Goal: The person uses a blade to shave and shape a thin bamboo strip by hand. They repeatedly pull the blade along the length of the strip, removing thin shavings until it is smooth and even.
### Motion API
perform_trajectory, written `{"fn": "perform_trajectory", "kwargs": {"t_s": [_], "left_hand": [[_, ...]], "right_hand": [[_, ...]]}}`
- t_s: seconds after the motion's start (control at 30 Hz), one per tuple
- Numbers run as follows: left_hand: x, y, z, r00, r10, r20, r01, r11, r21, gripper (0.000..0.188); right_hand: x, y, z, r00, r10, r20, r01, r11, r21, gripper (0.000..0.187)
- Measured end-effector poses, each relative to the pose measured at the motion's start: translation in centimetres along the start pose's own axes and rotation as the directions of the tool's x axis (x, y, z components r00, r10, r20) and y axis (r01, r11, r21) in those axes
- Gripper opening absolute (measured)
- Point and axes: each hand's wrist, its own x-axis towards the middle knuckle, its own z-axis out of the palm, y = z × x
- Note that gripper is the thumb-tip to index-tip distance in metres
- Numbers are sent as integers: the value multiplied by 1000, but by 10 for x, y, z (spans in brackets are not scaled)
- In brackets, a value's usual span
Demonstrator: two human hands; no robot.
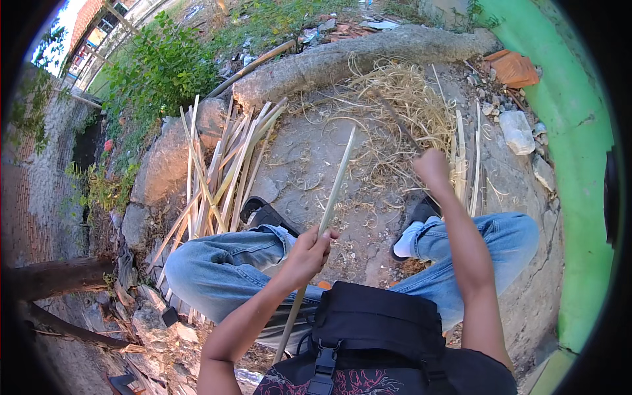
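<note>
My left hand (307,257) is closed around a long pale bamboo strip (340,168). One end of the strip points up and away over the ground, and the other runs back under my forearm past my lap. Out to the right, my right hand (432,171) grips a knife whose long, dark, narrow blade (399,122) slants up and to the left. The blade is apart from the strip. Beyond it lies a heap of curly thin shavings (401,92), with loose curls scattered toward my feet.
A bundle of split bamboo strips (227,164) leans by my left knee. More strips (461,158) lie to the right, near rubble and a green wall (579,197). A low concrete ridge (362,56) crosses the far side. A black bag (378,322) rests against my front.
</note>
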Motion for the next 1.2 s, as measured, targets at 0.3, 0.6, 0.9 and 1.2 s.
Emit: {"fn": "perform_trajectory", "kwargs": {"t_s": [0.3,0.6,0.9,1.2], "left_hand": [[-7,21,-5,999,37,-4,-37,963,-266,35],[-2,19,-9,1000,11,-5,-12,963,-269,34],[-16,21,0,999,-41,21,45,966,-256,31],[1,28,-8,995,-92,-25,79,942,-327,32]], "right_hand": [[-27,-26,-34,978,-204,30,180,913,367,29],[-119,-68,-25,766,-642,25,620,749,232,19],[-25,-25,3,969,-239,62,226,960,164,23],[10,8,18,946,29,323,-267,638,723,33]]}}
